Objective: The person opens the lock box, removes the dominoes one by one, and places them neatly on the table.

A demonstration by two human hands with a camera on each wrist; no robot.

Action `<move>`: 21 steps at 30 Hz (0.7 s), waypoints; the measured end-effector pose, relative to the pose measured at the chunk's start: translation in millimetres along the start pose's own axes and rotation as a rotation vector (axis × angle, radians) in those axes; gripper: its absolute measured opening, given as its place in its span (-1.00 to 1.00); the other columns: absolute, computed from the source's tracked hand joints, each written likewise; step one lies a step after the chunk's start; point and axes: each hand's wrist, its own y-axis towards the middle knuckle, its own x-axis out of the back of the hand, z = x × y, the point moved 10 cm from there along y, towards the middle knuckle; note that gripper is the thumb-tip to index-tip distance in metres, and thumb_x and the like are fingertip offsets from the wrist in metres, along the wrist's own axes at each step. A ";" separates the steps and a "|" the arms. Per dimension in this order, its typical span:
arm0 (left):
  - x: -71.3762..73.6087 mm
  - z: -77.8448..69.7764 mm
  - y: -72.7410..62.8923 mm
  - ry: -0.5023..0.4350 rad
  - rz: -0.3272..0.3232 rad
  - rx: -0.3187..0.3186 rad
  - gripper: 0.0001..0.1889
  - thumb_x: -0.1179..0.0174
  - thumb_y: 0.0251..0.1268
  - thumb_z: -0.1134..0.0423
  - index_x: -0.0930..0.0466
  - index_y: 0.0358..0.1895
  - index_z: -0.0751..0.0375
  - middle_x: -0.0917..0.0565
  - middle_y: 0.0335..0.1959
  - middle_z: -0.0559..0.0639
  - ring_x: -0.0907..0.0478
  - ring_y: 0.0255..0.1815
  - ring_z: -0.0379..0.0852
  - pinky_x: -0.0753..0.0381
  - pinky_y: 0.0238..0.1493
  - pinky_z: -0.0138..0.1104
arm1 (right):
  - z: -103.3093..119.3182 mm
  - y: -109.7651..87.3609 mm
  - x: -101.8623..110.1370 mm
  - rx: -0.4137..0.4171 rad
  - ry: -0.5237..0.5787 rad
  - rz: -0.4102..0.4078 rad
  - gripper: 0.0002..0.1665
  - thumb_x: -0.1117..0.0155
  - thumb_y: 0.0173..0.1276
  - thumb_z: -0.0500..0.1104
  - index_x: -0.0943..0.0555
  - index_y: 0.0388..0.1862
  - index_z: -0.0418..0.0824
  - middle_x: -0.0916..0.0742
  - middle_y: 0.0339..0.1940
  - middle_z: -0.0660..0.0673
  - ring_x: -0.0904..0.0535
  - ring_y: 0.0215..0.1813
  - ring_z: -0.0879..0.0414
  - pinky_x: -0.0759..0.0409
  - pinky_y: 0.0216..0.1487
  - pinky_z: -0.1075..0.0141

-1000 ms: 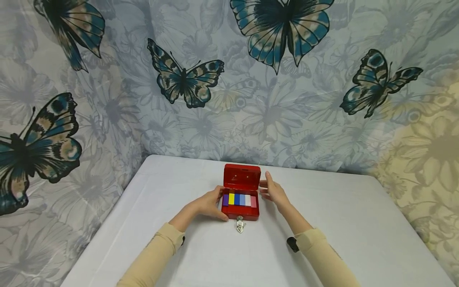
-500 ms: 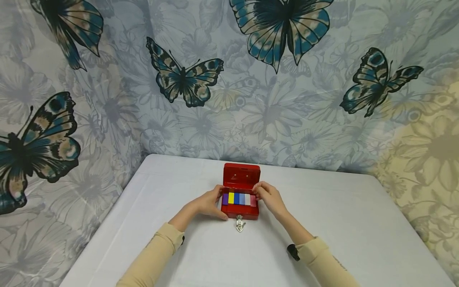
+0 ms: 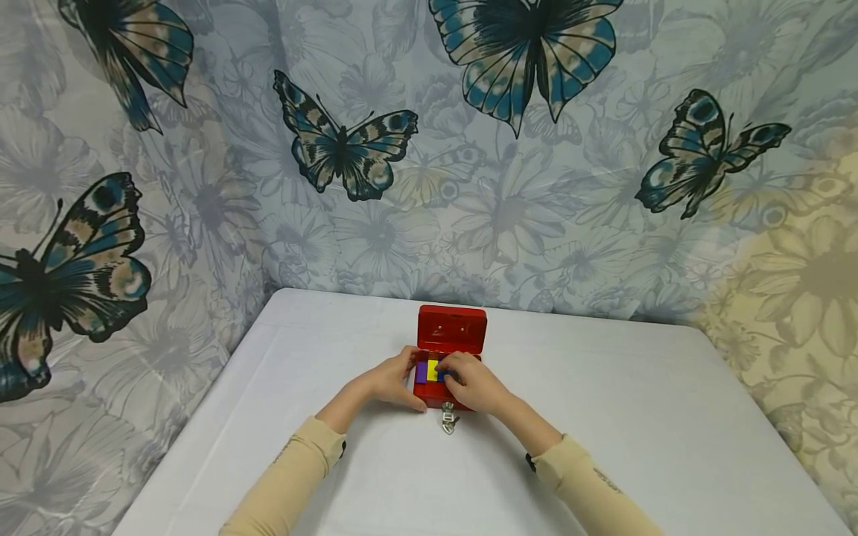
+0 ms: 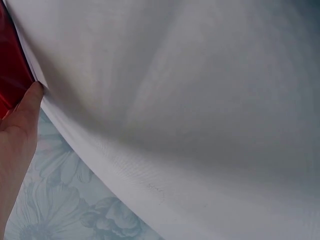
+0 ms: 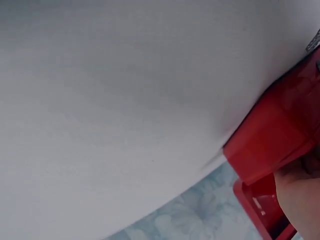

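Note:
A red metal cash box (image 3: 452,329) stands on the white table with its lid raised. Inside lie coloured blocks in a row: a purple block (image 3: 421,373), a yellow block (image 3: 432,371) and part of a dark blue block show. My left hand (image 3: 391,382) grips the box's left side, thumb at the front corner and fingers towards the back; the left wrist view shows a fingertip at the red edge. My right hand (image 3: 479,384) reaches over the right half, fingertips bent down at the dark blue block. It hides the blocks on the right, and I cannot tell whether it pinches one.
A small silver padlock (image 3: 448,418) hangs at the front of the box. White cloth covers the table (image 3: 322,320). Butterfly-patterned fabric (image 3: 382,246) rises behind the table and along its left side.
My right hand has come from beside the box's right side, past the pink block, leftward over the row to the dark blue block. The left hand and box have stayed put.

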 end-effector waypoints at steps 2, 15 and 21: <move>0.2 -0.6 -0.6 0.000 0.000 -0.006 0.05 -0.57 -0.10 0.16 -0.02 0.40 0.28 -0.31 0.37 0.19 -0.24 0.44 0.10 -0.27 0.40 -0.15 | 5.9 1.3 -4.7 0.045 -0.050 0.034 -0.72 -0.18 0.38 -0.28 -0.61 0.04 -0.31 -0.66 0.05 -0.18 -0.51 0.14 -0.07 -0.50 0.23 0.00; 1.1 -1.9 -2.6 -0.014 0.007 -0.005 0.08 -0.57 -0.10 0.17 0.01 0.42 0.29 -0.28 0.40 0.21 -0.23 0.44 0.10 -0.26 0.40 -0.16 | 13.5 4.7 -28.4 0.095 -0.132 0.197 -0.54 -0.03 0.50 -0.17 -0.50 0.30 -0.31 -0.51 0.35 -0.22 -0.26 0.46 -0.17 -0.24 0.42 -0.07; 1.8 -1.9 -3.6 -0.022 0.008 -0.006 0.08 -0.57 -0.11 0.18 0.02 0.42 0.31 -0.28 0.39 0.23 -0.25 0.43 0.14 -0.27 0.40 -0.13 | 11.4 4.4 -31.0 0.067 -0.117 0.229 -0.55 -0.02 0.52 -0.15 -0.51 0.30 -0.28 -0.52 0.34 -0.20 -0.26 0.45 -0.15 -0.25 0.41 -0.06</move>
